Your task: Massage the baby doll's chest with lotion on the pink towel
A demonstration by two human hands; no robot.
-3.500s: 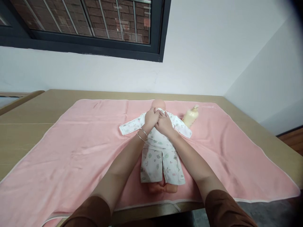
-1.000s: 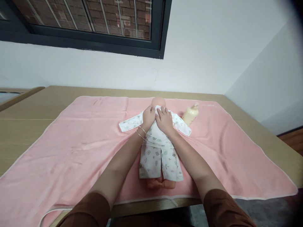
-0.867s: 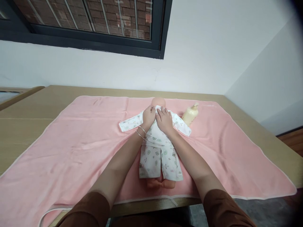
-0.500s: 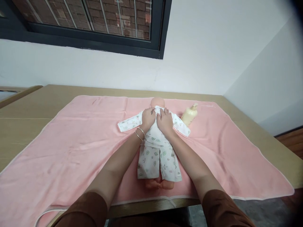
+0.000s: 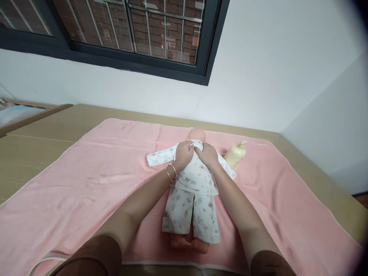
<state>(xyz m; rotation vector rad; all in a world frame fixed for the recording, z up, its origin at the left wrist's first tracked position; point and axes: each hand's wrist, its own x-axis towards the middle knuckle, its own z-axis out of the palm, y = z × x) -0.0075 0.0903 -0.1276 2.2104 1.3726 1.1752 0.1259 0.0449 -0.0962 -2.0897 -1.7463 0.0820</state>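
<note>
A baby doll [image 5: 198,174] in a white printed top and matching trousers [image 5: 178,212] lies lengthwise before me. Its bald head [image 5: 197,134] points toward the wall and shows no face; its bare feet [image 5: 199,245] stick out at the near end. On the upper left of its torso rests my left hand [image 5: 184,153], two thin bangles [image 5: 171,173] at the wrist. My right hand [image 5: 207,154] lies on the upper right, thumb near my left hand. Both hands are laid over the cloth with fingers extended, grasping nothing. The doll's sleeves spread out to either side.
Under the doll a pink blanket [image 5: 115,165] covers much of the wooden table [image 5: 37,147]. A cream pump bottle [image 5: 236,153] leans or lies beside the right sleeve. Behind stand a white wall [image 5: 244,99] and a dark-framed window [image 5: 172,73]. A pale cord or loop [image 5: 43,260] shows at lower left.
The view has shifted and tilted slightly, so the doll appears lower. My hands stay on its upper torso; the right fingers sit closer together, and the top's hem looks more raised or loose.
</note>
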